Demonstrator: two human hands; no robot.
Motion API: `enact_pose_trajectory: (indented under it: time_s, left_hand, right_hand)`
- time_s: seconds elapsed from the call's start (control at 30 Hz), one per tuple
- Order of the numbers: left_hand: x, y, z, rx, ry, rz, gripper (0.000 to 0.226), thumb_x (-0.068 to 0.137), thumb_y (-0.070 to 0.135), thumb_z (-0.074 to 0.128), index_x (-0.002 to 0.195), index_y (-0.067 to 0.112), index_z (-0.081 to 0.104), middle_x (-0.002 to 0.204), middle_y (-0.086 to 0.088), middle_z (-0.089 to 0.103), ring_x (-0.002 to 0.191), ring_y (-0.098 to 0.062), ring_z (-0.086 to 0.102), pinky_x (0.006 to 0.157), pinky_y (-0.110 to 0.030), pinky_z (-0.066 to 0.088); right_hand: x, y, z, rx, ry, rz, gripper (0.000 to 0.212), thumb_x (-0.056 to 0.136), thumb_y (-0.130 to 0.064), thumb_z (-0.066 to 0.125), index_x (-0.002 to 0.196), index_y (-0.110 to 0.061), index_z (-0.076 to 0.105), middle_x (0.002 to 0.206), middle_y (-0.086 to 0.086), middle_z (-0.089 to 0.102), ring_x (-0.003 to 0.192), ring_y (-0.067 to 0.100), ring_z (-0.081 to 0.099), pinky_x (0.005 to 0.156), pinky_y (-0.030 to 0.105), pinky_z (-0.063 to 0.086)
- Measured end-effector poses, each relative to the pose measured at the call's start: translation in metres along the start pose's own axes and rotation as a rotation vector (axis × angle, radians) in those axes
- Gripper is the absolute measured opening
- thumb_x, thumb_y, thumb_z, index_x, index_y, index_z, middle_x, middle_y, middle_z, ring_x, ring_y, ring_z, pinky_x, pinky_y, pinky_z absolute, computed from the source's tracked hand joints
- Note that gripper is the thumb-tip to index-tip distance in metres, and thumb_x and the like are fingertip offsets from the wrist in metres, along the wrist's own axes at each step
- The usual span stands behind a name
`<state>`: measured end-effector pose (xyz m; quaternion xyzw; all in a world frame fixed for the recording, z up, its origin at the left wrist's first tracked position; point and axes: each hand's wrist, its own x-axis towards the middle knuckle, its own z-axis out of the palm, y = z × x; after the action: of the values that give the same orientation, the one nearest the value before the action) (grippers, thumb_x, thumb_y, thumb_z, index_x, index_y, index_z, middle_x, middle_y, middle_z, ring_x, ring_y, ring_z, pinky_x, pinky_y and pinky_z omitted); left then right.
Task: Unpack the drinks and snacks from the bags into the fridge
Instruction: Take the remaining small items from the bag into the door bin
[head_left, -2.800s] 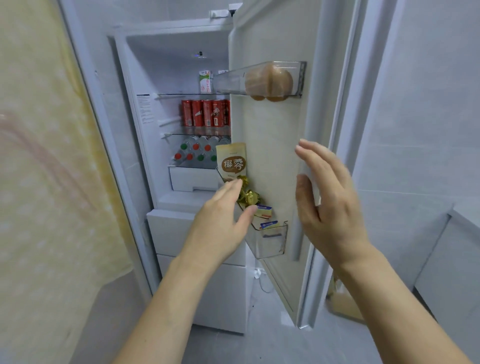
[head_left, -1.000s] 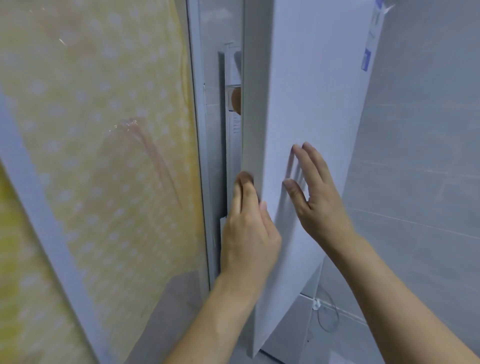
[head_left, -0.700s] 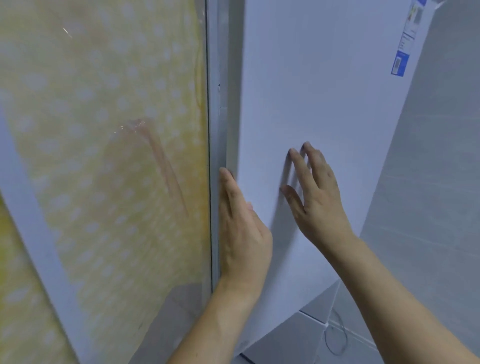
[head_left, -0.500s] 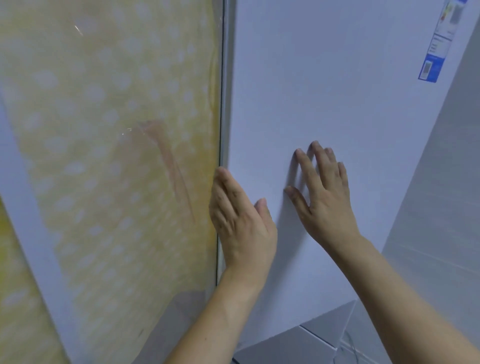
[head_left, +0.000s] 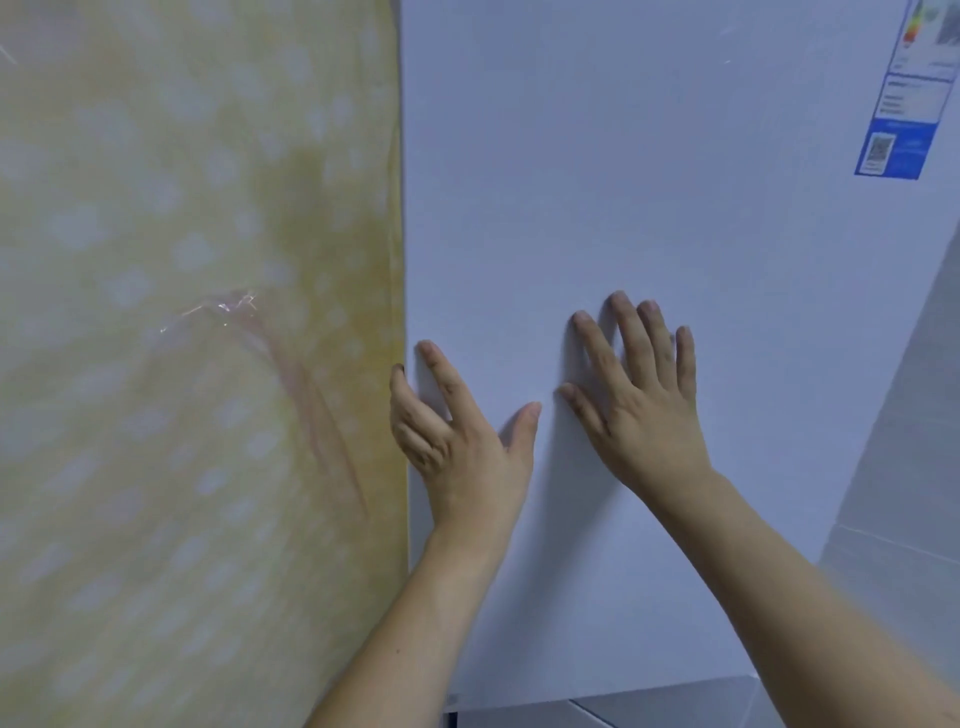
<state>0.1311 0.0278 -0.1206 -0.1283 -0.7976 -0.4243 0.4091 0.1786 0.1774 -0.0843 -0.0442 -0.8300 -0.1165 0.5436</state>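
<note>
Presently: one white fridge door (head_left: 649, 208), closed, filling the right of view. Two hands on it, fingers straight: left hand (head_left: 462, 441) at its left edge, right hand (head_left: 644, 410) flat beside. One label sticker (head_left: 904, 114), upper right. One yellow dotted panel (head_left: 197, 364), left.

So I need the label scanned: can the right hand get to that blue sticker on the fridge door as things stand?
Probably yes. The right hand lies flat and empty on the fridge door, and the blue sticker is on the same face, up and to its right, with only bare door between. Whether the arm stretches that far is unclear.
</note>
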Motion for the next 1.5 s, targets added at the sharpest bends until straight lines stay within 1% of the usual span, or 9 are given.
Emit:
enact_pose_trajectory:
  time_s: [0.27,0.5,0.7,0.83,0.9,1.0,1.07,1.2,1.5]
  left_hand:
    - [0.052,-0.037,0.061,-0.038,-0.029,0.068,0.109,0.080,0.074,0.051,0.154,0.005,0.012,0.147,-0.036,0.020,0.129,-0.051,0.029,0.109,-0.054,0.027]
    - [0.082,-0.051,0.107,-0.136,-0.112,0.072,0.104,0.082,0.076,0.042,0.155,0.011,0.008,0.149,-0.034,0.016,0.130,-0.052,0.027,0.108,-0.057,0.027]
    - [0.105,-0.052,0.144,-0.187,-0.192,0.052,0.106,0.081,0.072,0.049,0.155,0.011,0.004,0.153,-0.031,0.011,0.137,-0.048,0.019,0.112,-0.056,0.023]
    - [0.119,-0.051,0.167,-0.205,-0.268,0.033,0.105,0.082,0.071,0.049,0.156,0.013,0.002,0.155,-0.031,0.007,0.140,-0.049,0.014,0.113,-0.056,0.022]
    - [0.125,-0.050,0.181,-0.219,-0.334,0.033,0.102,0.083,0.069,0.047,0.156,0.018,-0.003,0.158,-0.026,-0.003,0.144,-0.045,0.006,0.116,-0.054,0.017]
    - [0.130,-0.047,0.202,-0.229,-0.390,0.087,0.097,0.088,0.067,0.043,0.155,0.021,-0.009,0.159,-0.018,-0.017,0.147,-0.040,-0.008,0.120,-0.053,0.009]
    - [0.128,-0.045,0.215,-0.211,-0.401,0.119,0.095,0.089,0.068,0.034,0.155,0.017,-0.012,0.159,-0.018,-0.022,0.147,-0.040,-0.014,0.120,-0.055,0.003]
    - [0.122,-0.048,0.232,-0.186,-0.359,0.138,0.091,0.091,0.070,0.021,0.154,0.013,-0.013,0.158,-0.021,-0.023,0.145,-0.042,-0.018,0.118,-0.059,-0.002]
    - [0.122,-0.049,0.240,-0.180,-0.335,0.137,0.088,0.093,0.067,0.021,0.154,0.014,-0.014,0.158,-0.021,-0.023,0.146,-0.040,-0.020,0.117,-0.059,-0.003]
  right_hand:
    - [0.016,0.019,0.050,-0.200,0.000,-0.011,0.063,0.099,-0.054,0.038,0.153,-0.024,0.027,0.160,0.004,0.019,0.148,0.026,0.016,0.118,0.055,0.010]
    - [0.028,0.038,0.083,-0.311,-0.073,-0.028,0.076,0.091,-0.067,0.035,0.154,-0.026,0.021,0.162,0.004,0.013,0.149,0.026,0.013,0.115,0.062,0.006]
    - [0.040,0.051,0.100,-0.404,-0.166,-0.041,0.080,0.089,-0.068,0.035,0.155,-0.027,0.015,0.162,0.001,0.009,0.150,0.024,0.008,0.114,0.064,-0.002]
    - [0.049,0.057,0.116,-0.380,-0.283,0.013,0.088,0.087,-0.068,0.039,0.153,-0.030,-0.005,0.161,-0.004,-0.011,0.147,0.021,-0.016,0.107,0.063,-0.019]
    - [0.054,0.060,0.122,-0.375,-0.343,0.039,0.093,0.087,-0.067,0.043,0.151,-0.030,-0.014,0.158,-0.006,-0.021,0.143,0.019,-0.026,0.103,0.063,-0.025]
    - [0.061,0.065,0.129,-0.373,-0.445,0.072,0.093,0.090,-0.066,0.041,0.147,-0.032,-0.025,0.152,-0.008,-0.036,0.135,0.017,-0.040,0.097,0.061,-0.034]
    - [0.061,0.070,0.136,-0.386,-0.420,0.065,0.095,0.089,-0.066,0.043,0.148,-0.030,-0.022,0.154,-0.007,-0.033,0.136,0.017,-0.042,0.098,0.061,-0.035]
    - [0.055,0.075,0.146,-0.431,-0.335,0.028,0.097,0.083,-0.068,0.048,0.152,-0.027,-0.007,0.159,-0.002,-0.018,0.142,0.018,-0.034,0.106,0.064,-0.024]
    - [0.054,0.076,0.146,-0.445,-0.290,0.002,0.097,0.082,-0.069,0.049,0.154,-0.025,-0.001,0.161,-0.001,-0.008,0.145,0.020,-0.026,0.109,0.064,-0.020]
